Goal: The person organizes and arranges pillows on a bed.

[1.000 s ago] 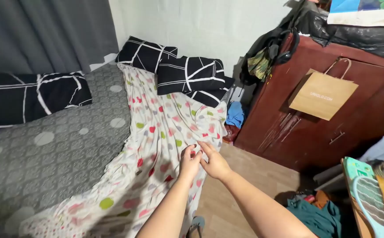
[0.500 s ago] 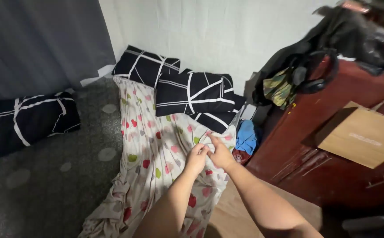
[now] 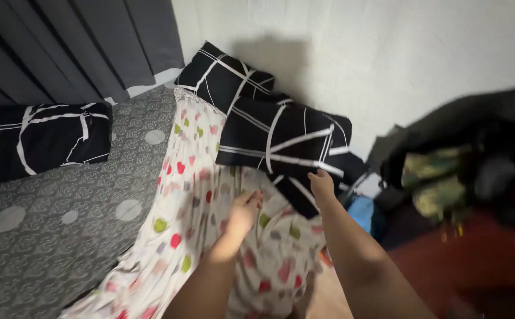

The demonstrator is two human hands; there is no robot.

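Both hands (image 3: 281, 198) outstretched over heart-patterned sheet (image 3: 186, 212).

Left hand (image 3: 244, 208) and right hand (image 3: 321, 183) on heart-print sheet (image 3: 192, 195) beside black pillows (image 3: 281, 139)

Two black pillows (image 3: 269, 127) with white lines are lying against the white wall (image 3: 387, 53); a third black pillow (image 3: 36, 139) is resting on the grey dotted bedcover (image 3: 62, 224); a dark grey curtain (image 3: 62, 41) is hanging behind it; a blurred dark bag (image 3: 464, 136) is sitting on the reddish cabinet (image 3: 482, 260); a blue cloth (image 3: 361, 212) is lying beside the cabinet.
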